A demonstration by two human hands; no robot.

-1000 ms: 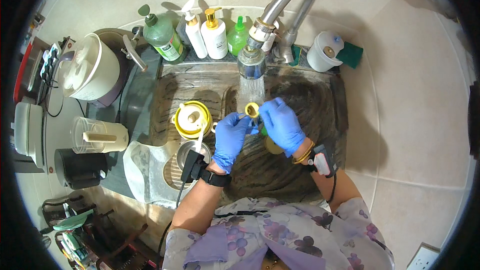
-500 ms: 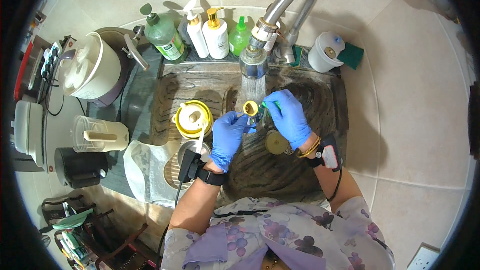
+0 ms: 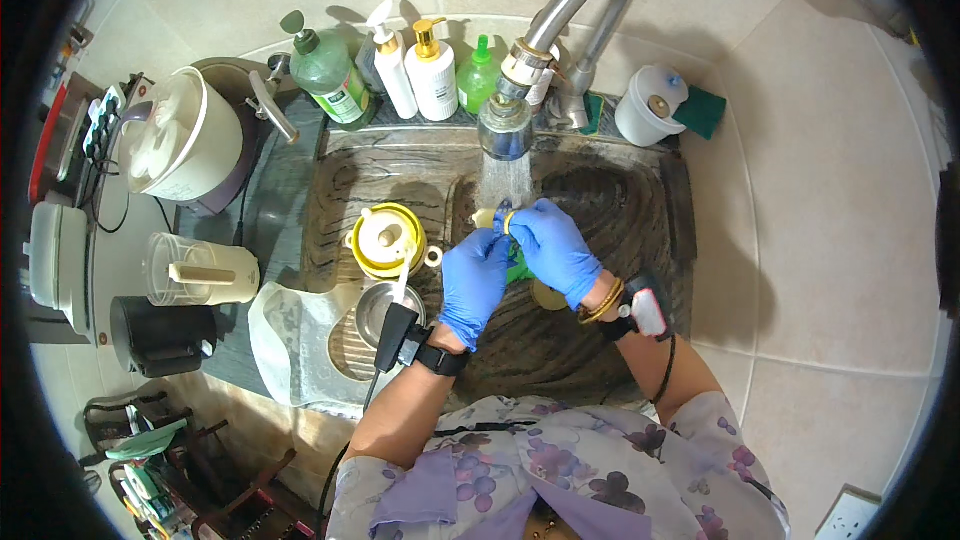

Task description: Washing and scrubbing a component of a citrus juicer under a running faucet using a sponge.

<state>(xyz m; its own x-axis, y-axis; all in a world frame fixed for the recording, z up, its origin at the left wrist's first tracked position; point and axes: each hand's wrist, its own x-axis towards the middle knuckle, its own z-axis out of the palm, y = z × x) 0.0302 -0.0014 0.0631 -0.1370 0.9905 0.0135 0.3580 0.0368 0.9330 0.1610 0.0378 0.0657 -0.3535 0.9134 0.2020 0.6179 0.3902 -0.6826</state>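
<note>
Both my hands wear blue gloves over the stone sink (image 3: 600, 190). My right hand (image 3: 550, 245) grips a small pale yellow ring-shaped part (image 3: 492, 217) under the running water from the curved metal tap (image 3: 560, 30). Just below it, my left hand (image 3: 473, 278) is closed against the same part and a bit of green sponge (image 3: 517, 265). A yellow-rimmed lid (image 3: 385, 238) sits in the sink to the left of my hands. Another round yellow piece (image 3: 545, 295) lies under my right wrist.
Several soap and detergent bottles (image 3: 400, 65) line the back of the sink. A white cup (image 3: 645, 105) and green sponge (image 3: 700, 110) sit right of the tap. A cream pot (image 3: 180, 145), a clear jug (image 3: 195, 270), a black base (image 3: 160, 335) and a metal bowl (image 3: 375, 310) stand at left.
Both hands have lifted the small yellow part up and further under the water stream. The round yellow piece under my right wrist stayed in the sink.
</note>
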